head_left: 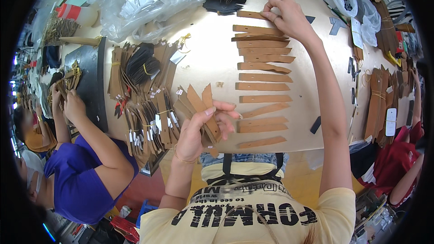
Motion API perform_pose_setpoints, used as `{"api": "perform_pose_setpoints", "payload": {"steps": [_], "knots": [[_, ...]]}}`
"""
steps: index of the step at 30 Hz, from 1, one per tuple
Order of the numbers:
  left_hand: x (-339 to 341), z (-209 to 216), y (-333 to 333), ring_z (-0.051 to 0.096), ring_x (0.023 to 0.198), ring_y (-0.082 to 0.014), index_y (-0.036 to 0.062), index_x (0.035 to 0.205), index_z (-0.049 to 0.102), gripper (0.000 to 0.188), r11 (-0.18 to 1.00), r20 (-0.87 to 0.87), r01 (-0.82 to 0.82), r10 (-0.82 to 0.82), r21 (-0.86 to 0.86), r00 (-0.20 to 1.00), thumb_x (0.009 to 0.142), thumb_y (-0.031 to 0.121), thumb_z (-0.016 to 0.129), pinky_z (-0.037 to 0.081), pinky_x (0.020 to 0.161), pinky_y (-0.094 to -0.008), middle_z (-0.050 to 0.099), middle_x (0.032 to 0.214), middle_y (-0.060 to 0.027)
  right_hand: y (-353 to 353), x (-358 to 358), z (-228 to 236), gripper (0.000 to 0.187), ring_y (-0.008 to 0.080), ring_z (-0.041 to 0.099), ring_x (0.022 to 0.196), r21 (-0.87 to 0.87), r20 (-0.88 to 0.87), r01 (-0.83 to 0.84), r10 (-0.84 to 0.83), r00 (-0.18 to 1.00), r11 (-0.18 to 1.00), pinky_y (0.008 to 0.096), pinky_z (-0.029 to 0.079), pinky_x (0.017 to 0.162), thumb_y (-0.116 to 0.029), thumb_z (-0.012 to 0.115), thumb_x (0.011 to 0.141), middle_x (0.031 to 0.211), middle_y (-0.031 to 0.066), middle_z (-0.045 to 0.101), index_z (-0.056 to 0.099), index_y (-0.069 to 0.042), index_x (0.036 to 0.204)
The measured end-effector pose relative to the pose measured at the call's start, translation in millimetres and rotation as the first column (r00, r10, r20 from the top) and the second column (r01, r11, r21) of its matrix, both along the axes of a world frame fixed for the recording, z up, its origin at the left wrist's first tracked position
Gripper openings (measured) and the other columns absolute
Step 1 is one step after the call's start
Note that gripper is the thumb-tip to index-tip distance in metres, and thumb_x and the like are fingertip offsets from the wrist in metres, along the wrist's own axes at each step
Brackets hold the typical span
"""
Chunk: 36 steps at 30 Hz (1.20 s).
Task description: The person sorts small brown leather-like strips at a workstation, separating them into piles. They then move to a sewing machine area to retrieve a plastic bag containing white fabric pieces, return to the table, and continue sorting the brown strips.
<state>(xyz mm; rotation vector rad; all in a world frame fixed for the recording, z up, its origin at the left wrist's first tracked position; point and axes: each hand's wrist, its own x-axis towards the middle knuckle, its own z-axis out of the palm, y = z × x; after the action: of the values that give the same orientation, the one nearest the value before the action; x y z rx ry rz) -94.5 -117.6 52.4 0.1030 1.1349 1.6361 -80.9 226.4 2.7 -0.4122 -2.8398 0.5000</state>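
A fanned stack of tan strips [203, 108] is clasped in the left hand [199, 131] beside the laid-out column of strips [262, 79], at whose far end one crosswise strip [251, 15] (long axis left-right) is pinched by the right hand [287, 16].

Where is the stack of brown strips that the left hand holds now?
In the head view, the stack of brown strips is low and centre-left, fanned in the left hand, just left of the column of strips laid on the table.

Bare worktop [208, 63] lies open between the bundled brown pieces [144, 104] on the left and the column of laid-out strips [264, 79]. Clear plastic bags [144, 0] block the far left; stacked bundles [379, 104] crowd the right edge.
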Motion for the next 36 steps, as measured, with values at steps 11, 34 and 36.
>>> {"api": "perform_pose_setpoints", "payload": {"steps": [11, 34, 36], "knots": [[-3.9, -1.1, -7.7, 0.061, 0.082, -0.0183, -0.0094, 0.116, 0.055, 0.043, 0.997, 0.044, 0.008, -0.011, 0.071, 0.999, 0.098, 0.025, 0.037, 0.050, 0.065, -0.0287, 0.064, 0.104, -0.0201, -49.3, 50.0, 24.6, 0.024, 0.0264, 0.050, 0.121, 0.109, -0.111, -0.108, 0.120, 0.987, 0.988, 0.0397, 0.038, 0.102, -0.026, 0.064, 0.089, 0.127, 0.0085, 0.057, 0.070, -0.012, 0.108], [5.8, 2.5, 4.4, 0.062, 0.075, -0.0194, -0.0065, 0.112, 0.056, 0.042, 0.999, -0.011, 0.031, -0.031, -0.037, 0.999, 0.098, 0.027, 0.037, 0.050, 0.060, -0.0285, 0.065, 0.100, -0.0206, -79.7, 73.6, 9.4, 0.030, 0.0239, 0.050, 0.125, 0.037, -0.037, -0.078, 0.079, 0.996, 0.996, 0.0389, 0.037, 0.106, -0.027, 0.057, 0.094, 0.129, 0.0078, 0.059, 0.063, -0.012, 0.120], [5.1, 2.8, 6.3, 0.062, 0.075, -0.0193, -0.0064, 0.112, 0.056, 0.042, 0.999, -0.011, 0.043, -0.044, -0.024, 0.999, 0.098, 0.027, 0.037, 0.050, 0.060, -0.0285, 0.065, 0.100, -0.0204, -79.8, 72.0, 12.9, 0.024, 0.0225, 0.057, 0.115, 0.024, -0.087, -0.062, 0.064, 0.994, 0.998, 0.0369, 0.041, 0.099, -0.022, 0.060, 0.092, 0.117, 0.0064, 0.065, 0.065, -0.011, 0.112]]}}
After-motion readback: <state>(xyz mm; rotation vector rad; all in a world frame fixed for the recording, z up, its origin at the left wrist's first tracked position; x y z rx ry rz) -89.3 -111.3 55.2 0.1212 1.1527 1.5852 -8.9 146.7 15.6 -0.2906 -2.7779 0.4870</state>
